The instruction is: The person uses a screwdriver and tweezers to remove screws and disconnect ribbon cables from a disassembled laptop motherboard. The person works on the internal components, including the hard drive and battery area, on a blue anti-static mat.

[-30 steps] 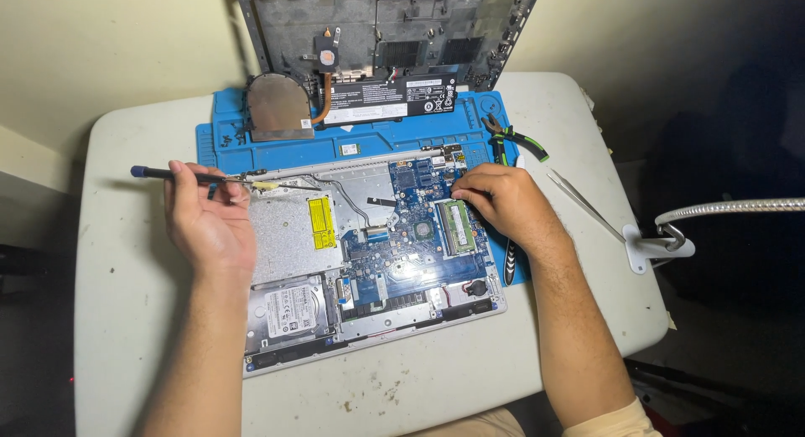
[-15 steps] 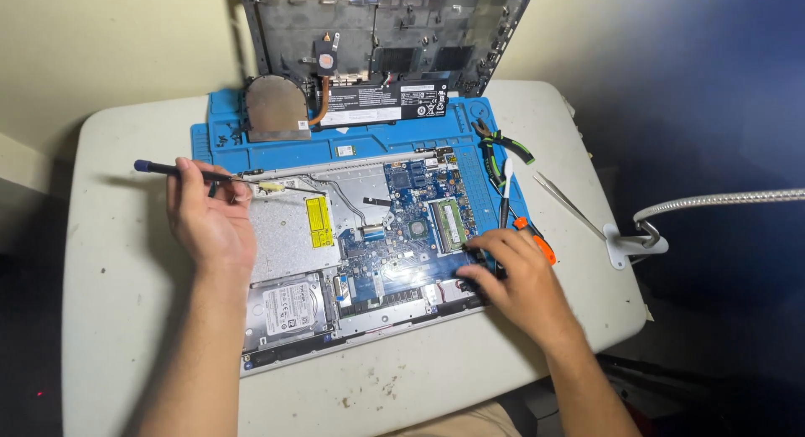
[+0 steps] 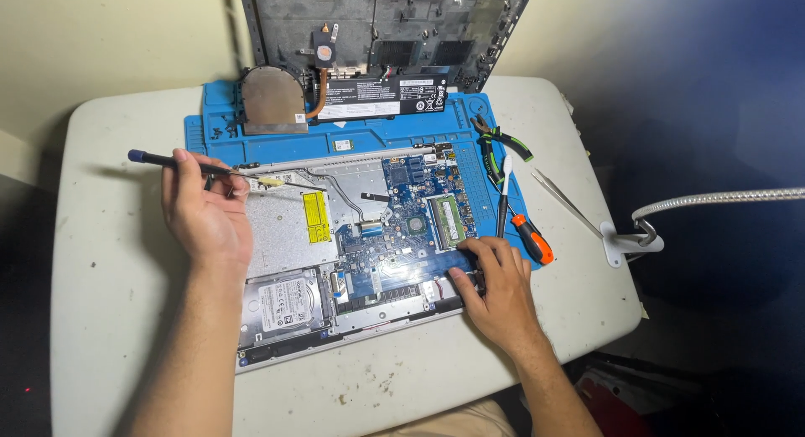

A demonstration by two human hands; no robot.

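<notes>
Left hand (image 3: 205, 215) pinches a thin screwdriver (image 3: 180, 162), lying left-right, tip rightward over the opened laptop (image 3: 352, 236) on the blue mat (image 3: 377, 135). I judge it light, stiff; best held mid-handle. Right hand (image 3: 495, 286) rests fingers on the laptop's lower right corner, grasping nothing. Circuit board (image 3: 402, 227) looks fragile; I'd touch edges only.

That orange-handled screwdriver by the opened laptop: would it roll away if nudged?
The orange-handled screwdriver would probably roll a little, since its handle looks rounded. The blue mat under it looks rubbery and has a raised edge, which might stop it. It seems rigid and light.
</notes>
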